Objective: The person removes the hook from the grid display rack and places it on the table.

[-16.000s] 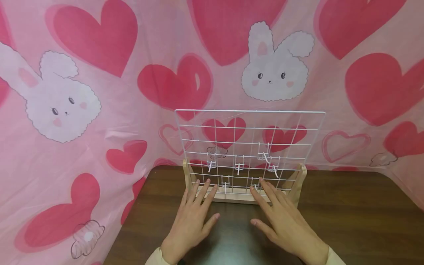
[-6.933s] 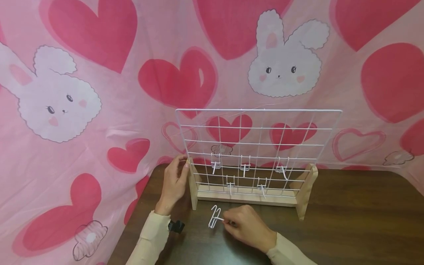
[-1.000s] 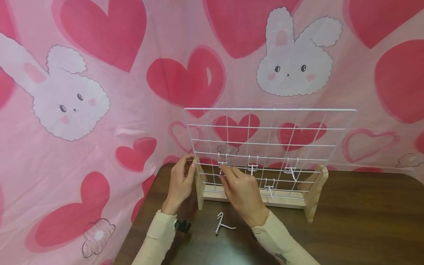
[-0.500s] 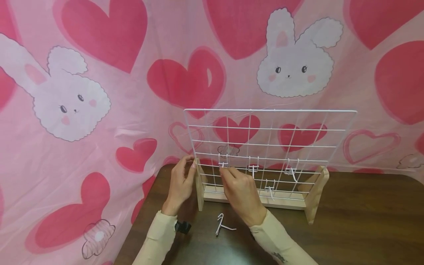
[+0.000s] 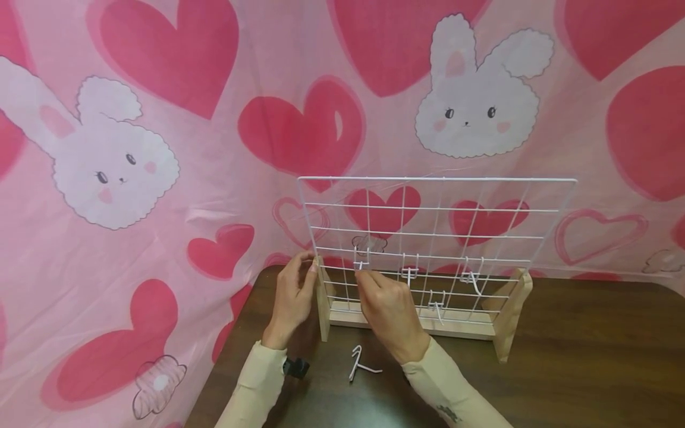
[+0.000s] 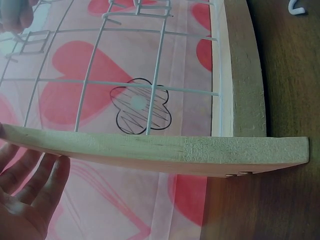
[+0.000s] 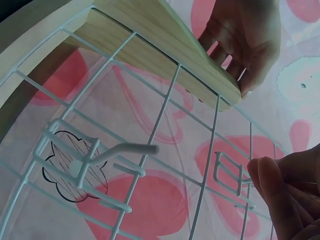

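Note:
My left hand (image 5: 293, 291) holds the top of the left wooden upright (image 5: 323, 306) of a white wire grid rack; its fingers lie along the wood's outer side in the left wrist view. With thumb and fingertips, my right hand (image 5: 395, 312) pinches the prong of the upper left white wire hook (image 7: 227, 174), whose two bent ends are at the grid wires (image 5: 439, 232). A loose wire hook (image 5: 355, 364) lies on the table in front. Another hook (image 7: 82, 162) low on the grid is hidden behind my right hand in the head view.
Several hooks hang on the grid: one in the middle (image 5: 409, 273), one at right (image 5: 471, 277), one lower down (image 5: 436, 303). The right wooden upright (image 5: 512, 315) stands on the dark table (image 5: 594, 345). A pink heart-and-rabbit cloth (image 5: 214, 178) hangs close behind.
Earlier both hands were spread before the rack; later my right hand held a loose hook, which now lies on the table. Over the last second the pinched hook has risen slightly.

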